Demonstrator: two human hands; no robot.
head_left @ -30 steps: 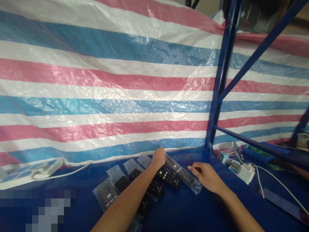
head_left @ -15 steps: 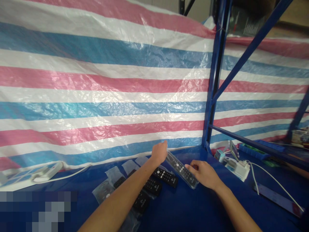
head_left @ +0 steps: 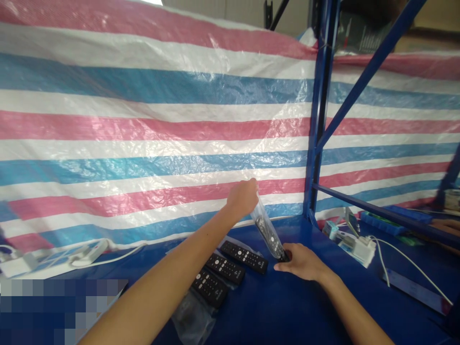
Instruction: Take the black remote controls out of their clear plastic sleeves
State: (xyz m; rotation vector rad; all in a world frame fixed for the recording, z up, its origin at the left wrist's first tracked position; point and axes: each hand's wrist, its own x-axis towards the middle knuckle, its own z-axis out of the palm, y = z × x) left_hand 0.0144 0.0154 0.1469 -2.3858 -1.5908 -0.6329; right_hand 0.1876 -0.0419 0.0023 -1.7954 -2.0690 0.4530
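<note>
My left hand is closed on the top end of a clear plastic sleeve, raised in front of the striped sheet. Inside the sleeve is a black remote control, tilted with its lower end near the table. My right hand has its thumb and fingers around that lower end, where the black tip shows outside the plastic. To the left lie several more remote controls, the closest one resting on its sleeve. A crumpled clear sleeve lies below them, and my left forearm hides part of the row.
A striped plastic sheet hangs behind the blue table. A blue metal post with braces rises at right. Beyond it are white plugs with cables, a flat dark device, a blue tray and another person's hand. A power strip lies left.
My left hand has risen, lifting the sleeve's top end, so the remote control now stands more steeply. My right hand has shifted to the remote's lower end, which now pokes out of the plastic.
</note>
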